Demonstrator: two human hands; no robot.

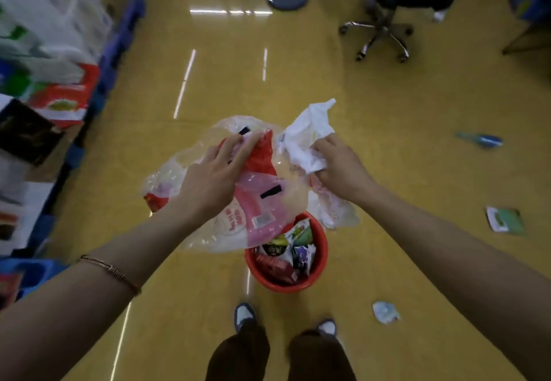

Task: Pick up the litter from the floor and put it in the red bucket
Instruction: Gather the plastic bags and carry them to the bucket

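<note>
Plastic, clear with red and pink print, makes up the crumpled bag [262,201] that both hands hold in the air over the red bucket [320,264]. The left hand [213,179] lies on top of the bag with its fingers [241,145] stretched forward and their tips bent into the film, pinching it; the thumb is hidden under the hand. A thin bracelet [114,273] circles that wrist. The right hand [341,167] is closed in a tight grip round a wad of white crumpled paper [310,133], which sticks up above the knuckles and touches the bag's right edge. The bucket stands on the yellow floor [402,112] just in front of the person's shoes [244,315], partly covered by the hanging bag, and is already full of coloured wrappers [298,246]. More litter lies on the floor to the right, well apart from the bucket: a blue piece [480,139], a green packet [505,220] and a pale wrapper [385,312] nearer the feet. An office chair [384,33] stands further back.
</note>
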